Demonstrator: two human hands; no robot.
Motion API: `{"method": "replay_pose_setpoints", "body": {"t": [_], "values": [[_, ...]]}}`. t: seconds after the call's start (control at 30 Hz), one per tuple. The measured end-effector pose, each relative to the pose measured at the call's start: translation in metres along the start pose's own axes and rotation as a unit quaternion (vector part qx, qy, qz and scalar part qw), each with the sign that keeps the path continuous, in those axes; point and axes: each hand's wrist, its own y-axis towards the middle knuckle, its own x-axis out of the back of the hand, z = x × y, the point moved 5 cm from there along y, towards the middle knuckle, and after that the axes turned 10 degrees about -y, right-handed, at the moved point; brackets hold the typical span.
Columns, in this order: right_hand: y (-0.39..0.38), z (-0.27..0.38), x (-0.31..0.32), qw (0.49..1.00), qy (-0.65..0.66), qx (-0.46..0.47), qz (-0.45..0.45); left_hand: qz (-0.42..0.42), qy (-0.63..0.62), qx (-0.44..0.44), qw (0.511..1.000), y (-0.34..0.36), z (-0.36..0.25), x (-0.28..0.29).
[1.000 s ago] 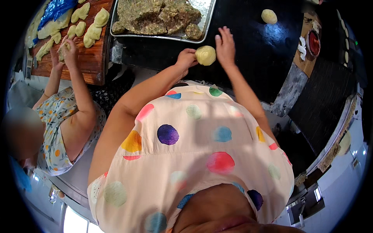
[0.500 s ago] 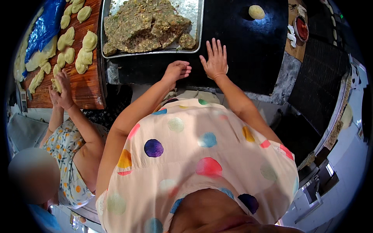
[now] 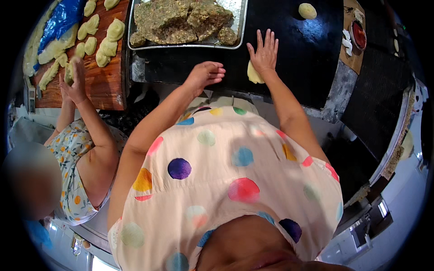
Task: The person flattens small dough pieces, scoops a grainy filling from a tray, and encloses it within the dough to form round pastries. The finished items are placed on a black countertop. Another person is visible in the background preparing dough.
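Our right grip (image 3: 263,56), fingers apart, lies on dough (image 3: 254,75) at upper centre; our left grip (image 3: 205,75) hangs loosely uncurled near the worktop's (image 3: 298,58) front edge. Room opens rightward; above, a metal tray (image 3: 238,9) holds crumbly mixture (image 3: 183,22).

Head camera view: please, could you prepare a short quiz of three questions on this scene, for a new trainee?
1. Multiple choice: which of the wearer's own hands partly covers the pale dough piece?
A) left hand
B) right hand
C) neither

2. True or false: the wearer's left hand is touching the metal tray.

3. Fill in the blank: the plastic sheet at the wooden table is ____ in colour.

Key:
1. B
2. False; a gap shows between the hand and the tray.
3. Blue
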Motion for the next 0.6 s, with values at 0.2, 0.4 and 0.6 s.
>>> {"method": "replay_pose_setpoints", "body": {"t": [0.2, 0.4, 0.6], "values": [[-0.026, 0.039, 0.012, 0.996, 0.035, 0.066, 0.049, 0.000, 0.022, -0.016, 1.000, -0.011, 0.012, -0.013], [-0.034, 0.064, -0.001, 0.995, -0.025, 0.096, 0.018, 0.015, 0.037, -0.016, 0.999, -0.015, 0.025, -0.035], [-0.047, -0.003, 0.019, 0.993, 0.080, 0.015, -0.083, -0.031, 0.060, -0.079, 0.995, -0.027, 0.006, -0.026]]}}
